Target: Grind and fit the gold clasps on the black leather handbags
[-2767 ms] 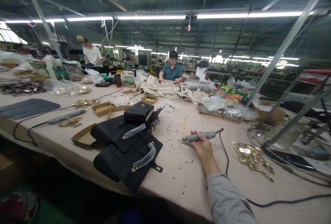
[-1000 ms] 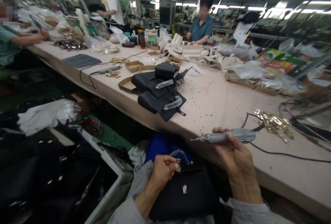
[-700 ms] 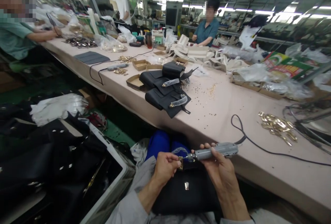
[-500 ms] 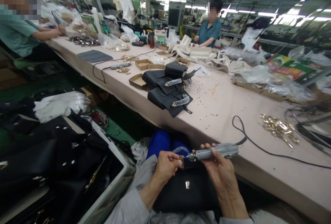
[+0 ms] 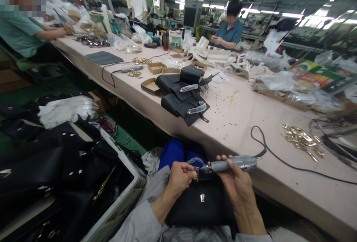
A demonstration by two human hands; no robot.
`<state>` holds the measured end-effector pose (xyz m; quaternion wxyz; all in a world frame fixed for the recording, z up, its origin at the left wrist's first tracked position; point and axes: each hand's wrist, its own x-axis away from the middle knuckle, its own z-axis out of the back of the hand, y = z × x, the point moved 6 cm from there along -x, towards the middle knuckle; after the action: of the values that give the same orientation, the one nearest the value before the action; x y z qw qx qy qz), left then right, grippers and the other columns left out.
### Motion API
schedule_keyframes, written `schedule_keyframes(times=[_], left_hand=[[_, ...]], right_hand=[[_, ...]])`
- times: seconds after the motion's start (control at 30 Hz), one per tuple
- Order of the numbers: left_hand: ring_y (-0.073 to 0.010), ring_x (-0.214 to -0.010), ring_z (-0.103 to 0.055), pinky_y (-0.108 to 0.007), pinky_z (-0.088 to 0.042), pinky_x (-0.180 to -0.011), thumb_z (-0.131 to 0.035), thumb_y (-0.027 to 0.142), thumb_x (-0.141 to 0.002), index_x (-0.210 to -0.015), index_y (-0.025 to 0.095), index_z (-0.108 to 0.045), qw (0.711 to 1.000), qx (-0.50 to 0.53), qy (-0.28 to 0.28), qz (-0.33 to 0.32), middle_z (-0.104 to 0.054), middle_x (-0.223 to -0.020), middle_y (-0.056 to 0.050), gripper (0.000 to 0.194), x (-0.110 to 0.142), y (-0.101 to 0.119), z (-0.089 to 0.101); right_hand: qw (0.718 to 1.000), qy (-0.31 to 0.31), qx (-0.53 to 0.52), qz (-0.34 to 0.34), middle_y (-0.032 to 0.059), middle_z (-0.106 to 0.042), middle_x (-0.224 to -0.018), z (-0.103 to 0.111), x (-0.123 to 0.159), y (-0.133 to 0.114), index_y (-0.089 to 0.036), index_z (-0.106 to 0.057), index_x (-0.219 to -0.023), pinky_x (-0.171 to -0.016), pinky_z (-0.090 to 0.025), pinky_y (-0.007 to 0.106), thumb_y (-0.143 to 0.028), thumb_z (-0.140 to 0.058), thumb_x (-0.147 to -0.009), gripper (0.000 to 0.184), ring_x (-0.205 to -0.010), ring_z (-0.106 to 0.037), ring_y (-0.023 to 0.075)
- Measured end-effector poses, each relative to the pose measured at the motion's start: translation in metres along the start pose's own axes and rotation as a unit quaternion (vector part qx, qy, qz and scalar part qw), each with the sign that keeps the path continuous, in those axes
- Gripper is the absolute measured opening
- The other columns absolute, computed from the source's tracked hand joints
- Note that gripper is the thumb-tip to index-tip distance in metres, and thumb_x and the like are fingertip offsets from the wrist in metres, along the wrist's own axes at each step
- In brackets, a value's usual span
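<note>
A pinkish worktop [image 5: 248,111] runs across from the far left to the lower right. Left of the person sits a pale-rimmed crate [image 5: 126,163] heaped with black items [image 5: 36,164]. A black bag [image 5: 200,210] lies on the lap, below the worktop's near edge; two more bags [image 5: 178,91] are stacked near that edge. The grey driver [image 5: 234,164] lies across the right hand [image 5: 237,182], fingers wrapped around its body, its cord [image 5: 290,171] trailing over the worktop. The left hand [image 5: 180,178] pinches a small metal plate [image 5: 196,175] between thumb and fingers at the bag's upper part. The driver's tip points left at the plate; contact is too small to tell. Beneath, a shiny catch [image 5: 202,197] shows on the bag's front.
</note>
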<state>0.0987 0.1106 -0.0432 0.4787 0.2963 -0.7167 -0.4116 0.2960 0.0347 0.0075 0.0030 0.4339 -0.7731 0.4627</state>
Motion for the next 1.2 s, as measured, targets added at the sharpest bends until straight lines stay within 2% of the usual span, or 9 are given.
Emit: schedule_keyframes(times=[0.5, 0.73, 1.03, 1.2], left_hand=[[-0.0084, -0.032, -0.040, -0.021, -0.031, -0.034, -0.081, 0.032, -0.059, -0.072, 0.013, -0.068, 1.000, 0.000, -0.004, -0.007, -0.054, -0.041, 0.004, 0.026, -0.001, -0.003, 0.001], [-0.0087, -0.032, -0.040, -0.021, -0.031, -0.034, -0.081, 0.032, -0.059, -0.073, 0.013, -0.068, 1.000, -0.006, 0.003, -0.006, -0.054, -0.041, 0.005, 0.026, -0.003, -0.006, 0.002], [-0.0081, -0.032, -0.039, -0.022, -0.031, -0.034, -0.081, 0.030, -0.060, -0.073, 0.013, -0.069, 1.000, -0.010, 0.012, -0.004, -0.054, -0.041, 0.005, 0.024, -0.002, -0.003, 0.002], [-0.0084, -0.032, -0.039, -0.022, -0.031, -0.033, -0.078, 0.028, -0.059, -0.071, 0.013, -0.068, 1.000, -0.010, 0.012, -0.007, -0.053, -0.041, 0.005, 0.022, -0.003, -0.004, 0.002]], right_hand=[[0.999, -0.011, 0.028, 0.041, 0.0032, -0.076, -0.100, -0.004, 0.006, -0.003, -0.023, -0.065, -0.105, -0.093, -0.059, 0.067, -0.024, -0.092, -0.072, 0.043, -0.101, -0.073, 0.0305], [0.997, -0.009, 0.037, 0.064, 0.0048, -0.076, -0.099, -0.013, 0.015, -0.006, -0.021, -0.064, -0.105, -0.089, -0.061, 0.064, -0.024, -0.093, -0.069, 0.046, -0.098, -0.074, 0.0299], [0.991, -0.014, 0.072, 0.115, 0.0040, -0.076, -0.098, -0.027, 0.029, -0.009, -0.022, -0.064, -0.105, -0.086, -0.064, 0.053, -0.029, -0.093, -0.069, 0.047, -0.094, -0.075, 0.0263], [0.989, -0.009, 0.081, 0.121, 0.0039, -0.076, -0.099, -0.030, 0.032, -0.011, -0.022, -0.062, -0.106, -0.089, -0.063, 0.054, -0.031, -0.094, -0.069, 0.049, -0.094, -0.074, 0.0259]])
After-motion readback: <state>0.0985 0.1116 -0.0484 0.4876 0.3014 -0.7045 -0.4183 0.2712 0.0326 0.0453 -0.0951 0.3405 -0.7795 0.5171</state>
